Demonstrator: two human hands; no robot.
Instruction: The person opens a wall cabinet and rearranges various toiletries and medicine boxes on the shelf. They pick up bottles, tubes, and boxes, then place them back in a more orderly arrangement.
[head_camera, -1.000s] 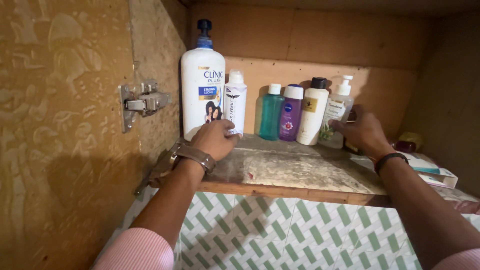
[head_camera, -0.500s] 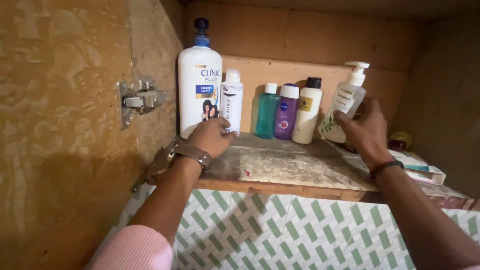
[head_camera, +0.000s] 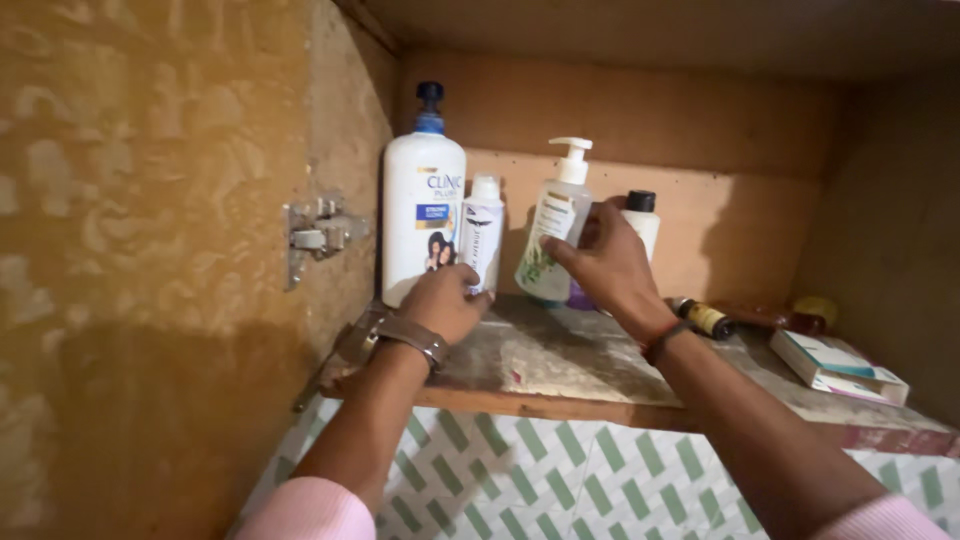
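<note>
Head view shows the clear pump bottle (head_camera: 556, 235) in my right hand (head_camera: 610, 265), fingers wrapped round its lower body, lifted a little off the wooden shelf (head_camera: 560, 350) and tilted so the pump leans toward the back wall. My left hand (head_camera: 445, 300) is curled loosely at the foot of the slim white spray can (head_camera: 482, 245), fingertips touching it; I cannot tell whether it truly grips. That can stands just beside the tall white pump bottle (head_camera: 423, 230) by the cabinet's side wall.

To handle this well, I judge I should keep the grip low and firm (the plastic looks smooth), bring the bottle upright, and mind the black-capped white bottle (head_camera: 642, 220) right behind my fingers. My left hand can steady the spray can so a nudge topples nothing. A small dark bottle (head_camera: 705, 318) lies on its side further right, well apart from a flat box (head_camera: 838, 365).
</note>
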